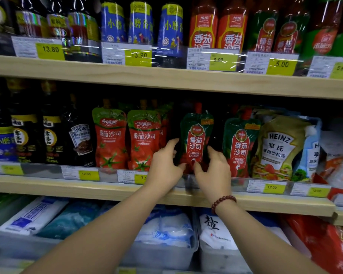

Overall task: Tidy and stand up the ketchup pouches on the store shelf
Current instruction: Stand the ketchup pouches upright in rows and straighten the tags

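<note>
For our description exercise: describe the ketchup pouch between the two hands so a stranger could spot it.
On the middle wooden shelf, two green pouches carry red TOMATO KETCHUP ovals. It is the left green pouch, gripped by the left hand and right hand, unlike its untouched twin.

You face a glossy plastic ketchup pouch (196,139) on a matt wood shelf (87,188), fronted by a clear plastic price rail (40,170).
</note>
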A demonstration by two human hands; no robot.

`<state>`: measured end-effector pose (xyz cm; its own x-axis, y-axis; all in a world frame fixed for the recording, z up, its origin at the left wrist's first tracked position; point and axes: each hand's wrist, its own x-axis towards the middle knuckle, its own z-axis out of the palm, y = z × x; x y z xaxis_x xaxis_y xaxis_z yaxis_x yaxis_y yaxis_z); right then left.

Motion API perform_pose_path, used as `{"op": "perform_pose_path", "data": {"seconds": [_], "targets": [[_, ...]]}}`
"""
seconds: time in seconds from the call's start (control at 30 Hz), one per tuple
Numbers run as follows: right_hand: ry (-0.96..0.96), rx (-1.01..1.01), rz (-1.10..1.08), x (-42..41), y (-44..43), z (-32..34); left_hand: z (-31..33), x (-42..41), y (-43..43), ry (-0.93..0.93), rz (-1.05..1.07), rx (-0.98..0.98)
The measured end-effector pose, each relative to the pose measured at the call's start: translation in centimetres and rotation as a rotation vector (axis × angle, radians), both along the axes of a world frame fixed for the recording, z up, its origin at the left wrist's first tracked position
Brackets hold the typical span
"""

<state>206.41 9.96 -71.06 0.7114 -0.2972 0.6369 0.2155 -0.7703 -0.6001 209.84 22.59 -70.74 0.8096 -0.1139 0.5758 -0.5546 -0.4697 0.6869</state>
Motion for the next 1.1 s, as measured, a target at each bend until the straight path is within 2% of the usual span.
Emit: {"op": "perform_pose_path", "data": {"seconds": [0.07, 0.17, 0.3, 0.47, 0.67, 1.0, 1.1], "targets": [[-0.1, -0.03, 0.054, -0.6, 1.3, -0.2, -0.1, -0.6, 1.8, -0.073, 0.034, -0.061], [-0.07, -0.032, 0.194, -0.5, 3.7, -0.1, -0.2, -0.9, 5.1, -0.172, 0.22, -0.149], [0.08, -0.026, 0.242, 1.1, 6.6, 0.4, -0.2, -0.1, 8.5, -0.03, 0.399, -0.16], [0.248, -0.083, 0.153, 2.8, 8.3, 0.8, -0.2, 0.9, 9.6, 0.099, 0.362, -0.066], [0.276, -0.112, 0.139, 3.2, 8.9, 0.9, 0.1, 0.9, 9.4, 0.119, 0.342, 0.006], [0.261, -0.083, 0.081, 2.9, 8.8, 0.8, -0.1, 0.8, 8.7, 0.077, 0.306, -0.043], [0.058, -0.062, 0.042, 2.2, 9.6, 0.5, 0.0, 0.6, 9.9, 0.054, 0.269, -0.11]]}}
